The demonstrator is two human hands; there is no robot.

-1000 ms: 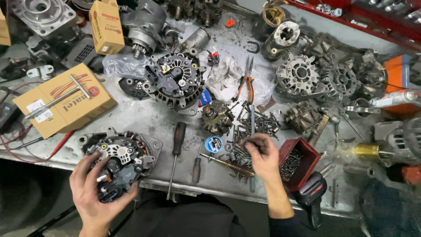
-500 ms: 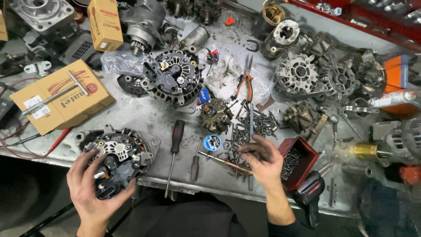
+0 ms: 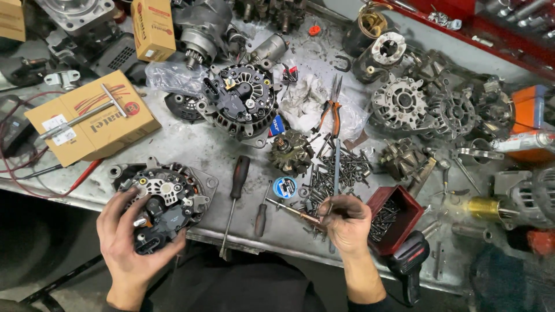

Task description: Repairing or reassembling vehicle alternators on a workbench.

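Observation:
My left hand [image 3: 128,242] grips an alternator [image 3: 165,199] with a silver housing and black rear cover at the near left edge of the metal workbench [image 3: 191,147]. My right hand [image 3: 347,222] rests at the near edge of a pile of dark screws and bolts [image 3: 338,173], fingers pinched together; whether it holds a screw I cannot tell. A thin copper-tipped tool [image 3: 292,211] lies just left of that hand. A black-handled screwdriver [image 3: 234,196] and a smaller one [image 3: 262,214] lie between my two hands.
A second alternator [image 3: 240,101], orange-handled pliers [image 3: 330,107], a white rag and several alternator parts [image 3: 425,110] fill the bench. A red box of screws [image 3: 396,219] sits by a black power driver [image 3: 407,263]. Cardboard boxes [image 3: 92,118] lie left.
My right hand drew slightly nearer and left along the screw pile, fingers closing into a pinch. My left hand kept hold of the alternator, shifting it little.

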